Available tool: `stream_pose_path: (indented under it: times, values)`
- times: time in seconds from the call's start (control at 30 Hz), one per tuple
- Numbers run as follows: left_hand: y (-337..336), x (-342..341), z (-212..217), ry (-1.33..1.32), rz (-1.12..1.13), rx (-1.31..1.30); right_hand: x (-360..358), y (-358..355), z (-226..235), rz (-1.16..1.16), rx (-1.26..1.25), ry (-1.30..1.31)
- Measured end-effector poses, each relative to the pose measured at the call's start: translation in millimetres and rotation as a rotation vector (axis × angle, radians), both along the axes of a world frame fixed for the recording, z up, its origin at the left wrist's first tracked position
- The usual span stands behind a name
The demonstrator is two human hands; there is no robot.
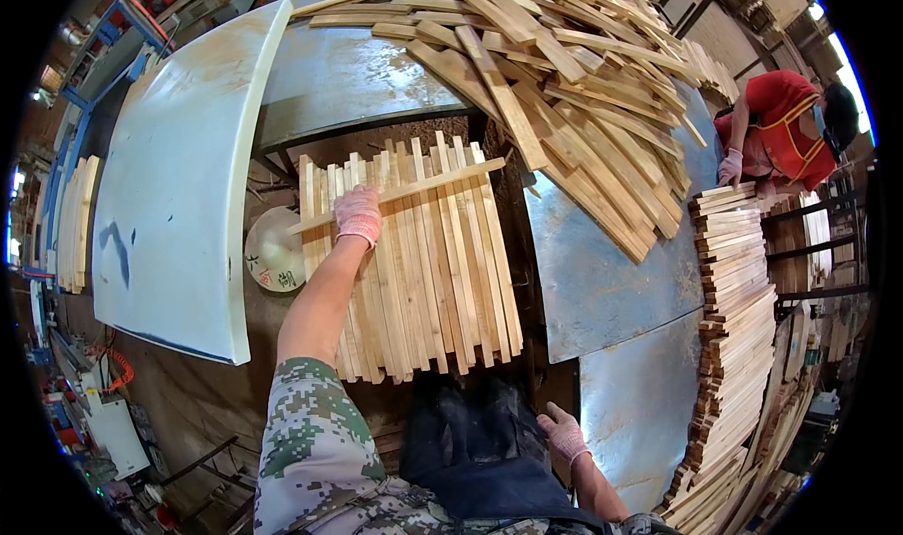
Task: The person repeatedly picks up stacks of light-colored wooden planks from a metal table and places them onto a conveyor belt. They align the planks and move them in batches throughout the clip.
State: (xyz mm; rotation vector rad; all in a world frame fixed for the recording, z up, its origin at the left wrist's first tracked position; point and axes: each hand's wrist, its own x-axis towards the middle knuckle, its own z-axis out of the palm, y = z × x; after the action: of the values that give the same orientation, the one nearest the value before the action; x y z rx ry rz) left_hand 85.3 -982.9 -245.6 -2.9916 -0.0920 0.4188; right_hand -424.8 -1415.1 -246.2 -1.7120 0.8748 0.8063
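My left hand [357,217], in a pinkish-white work glove, is closed on the left part of a wooden strip [442,181]. That strip lies crosswise over the far part of a stack of wooden strips [423,291], whose pieces run side by side away from me with uneven ends. My right hand [564,433], gloved alike, hangs low beside the edge of the metal-topped table [621,300]. Its fingers are partly spread and nothing shows in them. Beside the stack, on its left, is a round pale stool seat [274,249] with dark and red markings.
A large heap of loose boards [583,112] covers the table's far part. A whitish panel-like surface [179,187] stands at the left. Along the right edge runs a long stack of strips [738,319]; a co-worker in red [785,126] bends over its far end with a gloved hand.
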Motion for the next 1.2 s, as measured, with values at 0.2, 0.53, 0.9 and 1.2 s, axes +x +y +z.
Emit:
stream_pose_path:
  times: [0.2, 0.53, 0.9, 1.2]
  values:
    - [6.2, 12.9, 20.3, 0.029, 0.015, 0.000, -1.7, -14.3, -11.1, 0.016, 0.018, 0.005]
    - [14.4, 39.8, -1.2, -0.041, -0.035, -0.136, 8.0, 5.8, 29.1, 0.076, -0.084, 0.106]
    - [-95.5, -63.3, 5.9, -0.299, -0.361, -0.725, -52.8, -20.3, -9.2, -0.044, -0.126, 0.019]
    - [-381.1, -299.8, 1.4, 0.628, -0.587, -1.175, -164.8, -114.6, -26.4, -0.445, -0.107, -0.069]
